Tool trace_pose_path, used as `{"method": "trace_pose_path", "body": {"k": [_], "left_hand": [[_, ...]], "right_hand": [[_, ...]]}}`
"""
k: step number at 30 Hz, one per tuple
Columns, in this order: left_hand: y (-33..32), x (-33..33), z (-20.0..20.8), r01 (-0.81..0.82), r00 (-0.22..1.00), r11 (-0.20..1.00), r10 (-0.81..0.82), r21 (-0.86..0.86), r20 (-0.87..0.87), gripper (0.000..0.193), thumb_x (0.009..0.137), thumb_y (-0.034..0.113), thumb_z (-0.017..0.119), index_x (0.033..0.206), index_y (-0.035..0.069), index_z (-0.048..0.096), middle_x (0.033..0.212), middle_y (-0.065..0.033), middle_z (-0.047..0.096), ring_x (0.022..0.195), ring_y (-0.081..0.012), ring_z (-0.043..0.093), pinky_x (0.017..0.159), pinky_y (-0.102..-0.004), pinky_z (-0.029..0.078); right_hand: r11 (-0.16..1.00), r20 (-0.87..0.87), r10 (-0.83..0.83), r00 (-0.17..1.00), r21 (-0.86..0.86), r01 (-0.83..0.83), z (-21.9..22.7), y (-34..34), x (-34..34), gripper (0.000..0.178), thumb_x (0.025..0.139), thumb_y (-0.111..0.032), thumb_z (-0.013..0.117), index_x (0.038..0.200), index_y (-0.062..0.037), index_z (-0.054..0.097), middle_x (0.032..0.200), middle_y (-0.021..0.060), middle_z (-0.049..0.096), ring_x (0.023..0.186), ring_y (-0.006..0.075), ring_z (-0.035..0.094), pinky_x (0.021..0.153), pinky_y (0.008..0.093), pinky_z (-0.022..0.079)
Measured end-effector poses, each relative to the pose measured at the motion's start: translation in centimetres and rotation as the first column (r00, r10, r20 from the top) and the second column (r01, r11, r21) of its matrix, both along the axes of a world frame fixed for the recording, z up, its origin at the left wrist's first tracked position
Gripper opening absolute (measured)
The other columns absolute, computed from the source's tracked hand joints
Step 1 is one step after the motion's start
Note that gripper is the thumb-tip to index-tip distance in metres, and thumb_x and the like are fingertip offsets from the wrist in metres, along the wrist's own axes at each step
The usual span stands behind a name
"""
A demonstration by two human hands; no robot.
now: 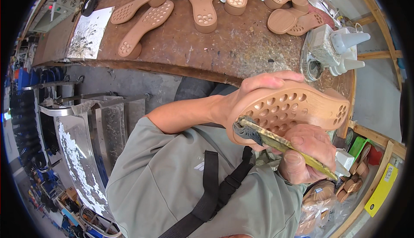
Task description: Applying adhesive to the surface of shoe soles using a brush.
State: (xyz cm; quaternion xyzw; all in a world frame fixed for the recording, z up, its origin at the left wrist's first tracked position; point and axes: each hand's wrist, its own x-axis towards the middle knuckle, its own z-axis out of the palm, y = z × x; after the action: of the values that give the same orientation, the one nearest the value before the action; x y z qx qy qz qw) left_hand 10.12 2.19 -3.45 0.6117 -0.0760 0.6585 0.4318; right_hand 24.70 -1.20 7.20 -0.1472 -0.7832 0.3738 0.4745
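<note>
Evidently, as I view it remotely, the left hand grips a perforated tan sole, fingers close together and curled over its far edge. The right hand pinches a yellow-handled brush between thumb and fingers, dark bristles against the sole's broad end. Just past the left fingertips stands an open round jar, contents indistinct to me; beyond it, a white nozzled bottle, opaque. Below the right fingers, a clear plastic bag covers tan pieces.

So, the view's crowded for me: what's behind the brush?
The sole, its round hollows showing beside the brush. The patch directly behind the bristles is covered; the right hand hides more.
</note>
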Motion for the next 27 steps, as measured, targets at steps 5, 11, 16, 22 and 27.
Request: {"method": "trace_pose_path", "body": {"k": [5,11,16,22,27], "left_hand": [[-0.1,-0.1,-0.1,0.081,0.997,0.996,-0.081,-0.031,0.001,0.108,0.060,0.023,0.086,0.136,0.008,0.010,0.135,-0.0313,0.024,0.123,-0.0384,0.037,0.095,-0.0450,0.042],[-0.3,-0.3,0.0,0.073,0.994,0.996,-0.077,-0.048,-0.075,0.097,0.066,0.020,0.082,0.135,0.010,0.013,0.135,-0.0331,0.023,0.122,-0.0396,0.040,0.094,-0.0453,0.044],[-1.0,-0.3,0.8,0.284,0.959,0.943,-0.283,-0.173,0.031,0.089,0.072,0.013,0.078,0.133,0.012,0.014,0.136,-0.0336,0.021,0.123,-0.0424,0.038,0.094,-0.0464,0.045],[-0.8,-0.4,0.9,0.264,0.962,0.940,-0.274,-0.215,-0.017,0.108,0.060,0.023,0.087,0.136,0.011,0.011,0.138,-0.0273,0.023,0.122,-0.0344,0.042,0.096,-0.0434,0.042],[-0.3,-0.2,-0.5,0.235,0.963,0.961,-0.251,-0.149,-0.101,0.111,0.058,0.025,0.087,0.137,0.012,0.010,0.138,-0.0256,0.025,0.126,-0.0332,0.036,0.101,-0.0440,0.037]], "right_hand": [[0.996,0.098,0.077,0.992,0.036,-0.081,1.0,0.8,0.4,0.034,0.069,0.004,0.072,0.100,0.0052,0.056,0.075,0.0161,0.063,0.056,0.0238,0.062,0.046,0.0326,0.049],[0.988,0.155,0.152,0.976,-0.007,-0.153,1.6,1.2,1.0,0.041,0.066,0.003,0.075,0.104,0.0021,0.057,0.076,0.0148,0.063,0.053,0.0226,0.060,0.044,0.0323,0.046],[0.984,0.132,0.175,0.976,-0.046,-0.170,1.9,2.2,1.9,0.042,0.063,0.002,0.077,0.101,0.0010,0.059,0.075,0.0122,0.064,0.053,0.0229,0.061,0.045,0.0312,0.047],[0.979,0.202,0.196,0.960,0.016,-0.203,3.0,2.4,1.0,0.038,0.063,0.002,0.077,0.097,0.0011,0.061,0.073,0.0109,0.064,0.053,0.0210,0.061,0.045,0.0293,0.047],[0.966,0.217,0.251,0.943,0.012,-0.260,2.8,3.2,1.2,0.034,0.063,0.000,0.077,0.094,0.0015,0.063,0.072,0.0105,0.064,0.051,0.0188,0.060,0.044,0.0273,0.046]]}}
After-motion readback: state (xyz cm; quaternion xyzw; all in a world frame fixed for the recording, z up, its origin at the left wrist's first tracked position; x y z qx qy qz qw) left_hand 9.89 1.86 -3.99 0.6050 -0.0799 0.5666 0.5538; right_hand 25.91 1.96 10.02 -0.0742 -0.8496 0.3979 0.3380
